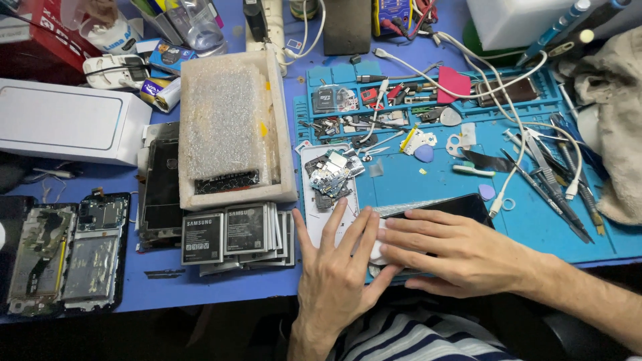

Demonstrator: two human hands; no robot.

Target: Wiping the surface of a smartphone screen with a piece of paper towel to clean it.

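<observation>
My left hand point(338, 267) lies flat with fingers spread on the lower end of a white phone back shell point(326, 184) at the table's front edge. Small circuit parts point(330, 172) sit in the shell's upper half. My right hand point(455, 251) reaches in from the right and rests flat over a dark-screened phone point(461, 206). Its fingertips press a small white piece point(378, 253) next to my left fingers. What that piece is, I cannot tell. Both hands lie on the edge of the blue repair mat point(428, 177).
Phone batteries point(234, 230) are stacked left of my hands, below a foam tray point(231, 127) with bubble wrap. Two opened phones point(67, 251) lie at far left, a white box point(70, 120) behind them. Tweezers and tools point(555, 187), white cables point(508, 100) and small parts cover the mat.
</observation>
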